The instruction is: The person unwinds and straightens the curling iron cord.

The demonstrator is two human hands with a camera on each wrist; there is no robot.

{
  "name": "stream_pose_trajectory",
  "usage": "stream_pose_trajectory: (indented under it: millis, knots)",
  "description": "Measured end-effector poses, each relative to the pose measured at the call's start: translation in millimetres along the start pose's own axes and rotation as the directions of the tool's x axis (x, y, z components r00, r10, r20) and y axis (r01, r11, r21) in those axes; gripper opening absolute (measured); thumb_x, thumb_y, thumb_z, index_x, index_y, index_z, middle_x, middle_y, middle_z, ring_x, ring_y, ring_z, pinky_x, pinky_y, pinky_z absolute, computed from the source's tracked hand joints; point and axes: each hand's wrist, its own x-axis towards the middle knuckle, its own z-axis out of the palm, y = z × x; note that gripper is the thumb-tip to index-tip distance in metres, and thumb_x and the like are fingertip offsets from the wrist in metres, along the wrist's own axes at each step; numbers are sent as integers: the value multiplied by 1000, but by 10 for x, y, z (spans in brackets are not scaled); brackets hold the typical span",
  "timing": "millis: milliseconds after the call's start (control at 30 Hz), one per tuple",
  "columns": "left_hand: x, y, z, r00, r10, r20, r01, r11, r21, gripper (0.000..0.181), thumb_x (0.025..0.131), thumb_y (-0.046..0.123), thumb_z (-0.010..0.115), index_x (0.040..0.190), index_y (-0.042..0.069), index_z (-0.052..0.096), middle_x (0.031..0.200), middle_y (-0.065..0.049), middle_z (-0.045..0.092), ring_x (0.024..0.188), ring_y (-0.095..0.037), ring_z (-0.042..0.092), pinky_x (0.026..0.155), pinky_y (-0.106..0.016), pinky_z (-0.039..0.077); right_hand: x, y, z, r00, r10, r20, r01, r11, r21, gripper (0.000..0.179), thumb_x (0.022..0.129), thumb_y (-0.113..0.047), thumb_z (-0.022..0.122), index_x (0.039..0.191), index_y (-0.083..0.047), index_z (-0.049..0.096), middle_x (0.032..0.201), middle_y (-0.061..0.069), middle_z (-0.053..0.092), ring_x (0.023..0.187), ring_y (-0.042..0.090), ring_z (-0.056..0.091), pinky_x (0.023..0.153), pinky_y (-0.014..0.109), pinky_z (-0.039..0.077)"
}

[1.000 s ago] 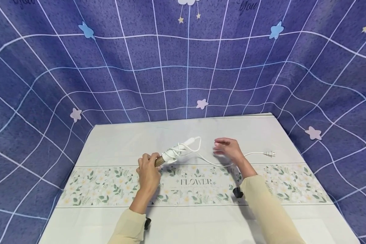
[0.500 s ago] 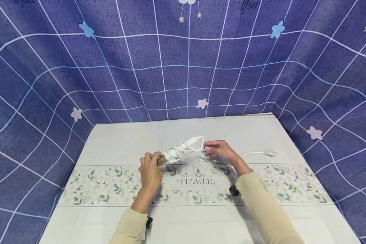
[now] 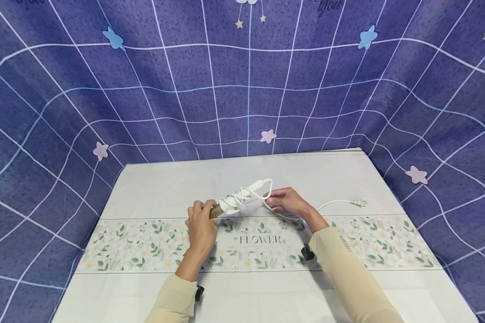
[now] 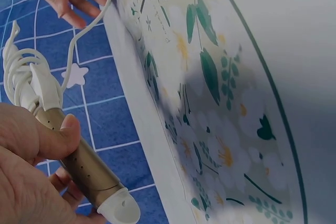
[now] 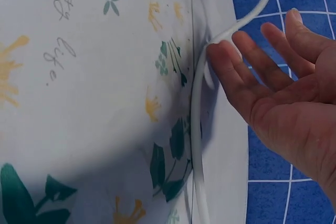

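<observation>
My left hand (image 3: pixel 202 226) grips the gold-brown barrel of a curling iron (image 4: pixel 86 169), fingers and thumb around it. A row of small holes and a white tip show on the barrel in the left wrist view. The white handle (image 3: pixel 248 190) points up and to the right, with several turns of white cord wound around it. From there the loose cord (image 5: pixel 197 114) runs down onto the table. My right hand (image 3: pixel 288 200) is at this loose stretch, fingers extended and spread, and a fingertip meets the cord in the right wrist view.
The cord ends in a two-prong plug (image 3: pixel 359 203) on the table to the right. A white cloth with a flowered band (image 3: pixel 145 244) covers the table (image 3: pixel 165 179). Blue grid-patterned curtain (image 3: pixel 234 103) encloses the back and sides.
My right hand has moved left to the cord beside the handle. The left hand has shifted slightly right with the curling iron.
</observation>
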Motion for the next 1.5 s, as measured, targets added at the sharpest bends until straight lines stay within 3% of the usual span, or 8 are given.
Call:
stream_pose_trajectory:
  millis: [167, 400, 700, 967, 1200, 1333, 1500]
  knots:
    - [-2, 17, -1, 1000, 7, -6, -7, 1000, -3, 50, 72, -7, 77, 116, 13, 62, 104, -10, 51, 97, -29, 44, 73, -49, 39, 43, 6, 50, 1000, 23, 12, -22, 999, -41, 31, 91, -9, 65, 119, 4, 64, 115, 28, 63, 102, 44, 60, 86, 51, 51]
    - [-5, 25, -4, 1000, -1, 4, 1, 1000, -1, 51, 72, -7, 77, 116, 13, 62, 104, -10, 51, 98, -29, 44, 75, -49, 39, 109, 10, 85, 998, 31, 56, -22, 987, -158, 33, 93, -12, 63, 122, 4, 62, 106, 30, 61, 80, 37, 58, 77, 46, 54]
    - [-12, 26, -8, 1000, 3, -15, -3, 1000, -4, 51, 71, -7, 78, 115, 14, 62, 104, -10, 51, 97, -30, 45, 74, -50, 39, 141, -37, 120, 998, 58, 23, -52, 976, -210, 25, 92, -14, 65, 109, 4, 68, 71, 9, 57, 59, 19, 47, 57, 30, 44]
    - [-7, 8, -15, 1000, -6, -22, 5, 1000, -5, 52, 70, -7, 79, 114, 14, 62, 103, -10, 51, 96, -30, 45, 74, -48, 39, 130, -110, 136, 998, 60, 35, -51, 973, -226, 13, 89, -9, 68, 93, 3, 70, 64, 5, 56, 59, 20, 46, 56, 31, 41]
    - [-3, -12, 3, 1000, -16, -24, 16, 1000, -1, 51, 70, -5, 79, 116, 13, 62, 103, -10, 51, 97, -30, 45, 74, -49, 39, 107, -174, 119, 991, 104, 80, -79, 960, -270, 22, 89, -15, 69, 95, 6, 72, 63, 7, 57, 60, 20, 51, 62, 35, 49]
    - [-5, -22, 12, 1000, -22, -9, 22, 1000, -2, 50, 72, -4, 79, 115, 15, 62, 103, -9, 51, 96, -29, 44, 74, -49, 39, 106, -159, 100, 993, 111, 45, -94, 958, -271, 24, 89, -16, 69, 96, 6, 71, 62, 8, 57, 60, 20, 53, 66, 40, 54]
    - [-20, -40, 19, 1000, -18, 2, 18, 1000, -4, 49, 72, -3, 79, 115, 15, 62, 102, -8, 50, 96, -28, 44, 74, -48, 38, 105, -154, 68, 994, 88, -60, -99, 970, -223, 21, 89, -11, 68, 95, 9, 69, 64, 9, 58, 57, 16, 52, 64, 42, 55]
